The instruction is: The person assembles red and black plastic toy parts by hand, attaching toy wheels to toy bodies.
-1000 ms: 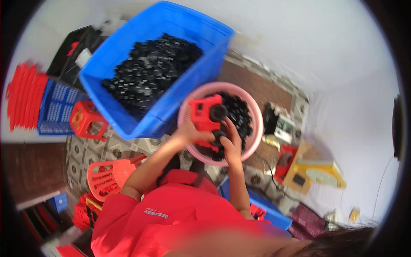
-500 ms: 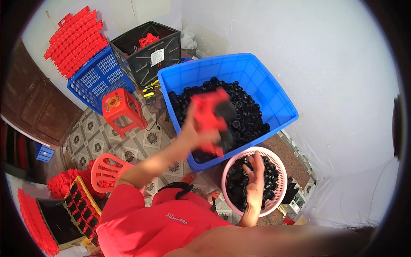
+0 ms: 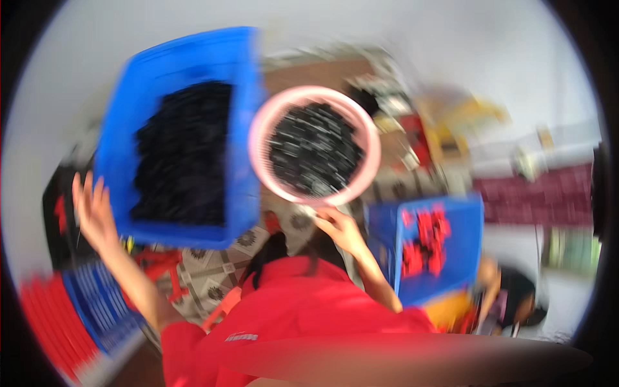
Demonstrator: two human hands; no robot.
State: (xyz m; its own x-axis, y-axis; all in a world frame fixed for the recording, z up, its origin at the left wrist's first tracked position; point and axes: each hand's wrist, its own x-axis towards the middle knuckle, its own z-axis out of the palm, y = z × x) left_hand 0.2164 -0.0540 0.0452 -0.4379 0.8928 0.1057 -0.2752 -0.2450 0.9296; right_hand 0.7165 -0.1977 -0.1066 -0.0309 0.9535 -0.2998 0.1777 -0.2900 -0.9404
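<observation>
My left hand [image 3: 97,216] is raised with its fingers apart and nothing in them, beside the near left corner of a large blue tub [image 3: 244,129]. Small black round parts [image 3: 184,155] fill much of that tub. To its right stands a round pink basket [image 3: 258,145] heaped with more black parts [image 3: 316,148], smeared by motion. My right hand [image 3: 342,229] is at the basket's near rim. Its fingertips blur against the rim, so I cannot make out whether they grip it or hold anything.
On the right, a blue crate [image 3: 471,251] contains red pieces [image 3: 425,242]. Another person [image 3: 519,290] is low down beyond it. At the left are a black crate [image 3: 55,226], a blue slotted crate [image 3: 103,300] with stacked red pieces [image 3: 55,322], and a red stool [image 3: 174,284].
The view has swung right. The red piece with black parts is gone from my left hand, which is now open. My right hand has moved from over the basket to its near rim.
</observation>
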